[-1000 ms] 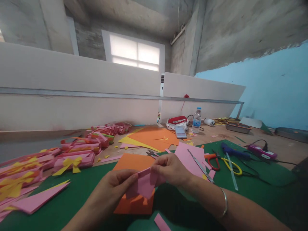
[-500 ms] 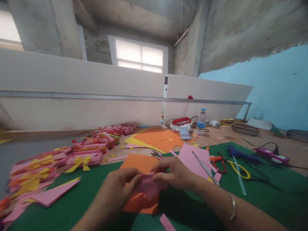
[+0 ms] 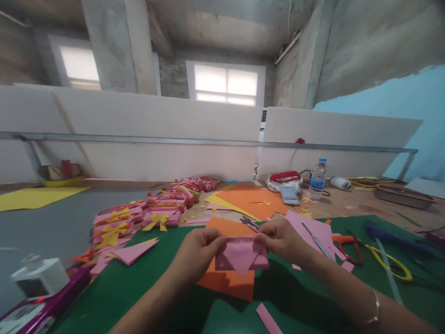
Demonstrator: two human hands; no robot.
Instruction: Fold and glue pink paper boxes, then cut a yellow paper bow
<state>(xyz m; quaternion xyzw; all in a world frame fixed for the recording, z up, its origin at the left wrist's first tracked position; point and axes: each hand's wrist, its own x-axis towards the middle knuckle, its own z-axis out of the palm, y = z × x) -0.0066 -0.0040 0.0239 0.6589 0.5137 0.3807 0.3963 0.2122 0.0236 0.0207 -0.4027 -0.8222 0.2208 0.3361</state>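
A folded pink paper piece (image 3: 239, 257) with a pointed flap hanging at its front is held up between both hands. My left hand (image 3: 200, 253) pinches its upper left edge between thumb and fingers. At the upper right corner, my right hand (image 3: 283, 241) grips it the same way; a bracelet circles that wrist. Beneath lies an orange paper sheet (image 3: 229, 287) on the green cutting mat (image 3: 167, 297). Small snips (image 3: 249, 222) rest just behind the right hand. A pink paper strip (image 3: 268, 319) lies in front.
Folded pink paper bags (image 3: 160, 218) with yellow bows are lined up at left. To the right are pink paper (image 3: 309, 232), a craft knife (image 3: 318, 241), scissors (image 3: 389, 262) and a blue glue gun (image 3: 399, 239). A water bottle (image 3: 317, 178) stands behind; a purple power strip (image 3: 59, 297) sits at front left.
The view has swung to the left. The pink piece, flatter to the hands before, now faces me with its pointed flap showing, and both hands hold it by the top corners.
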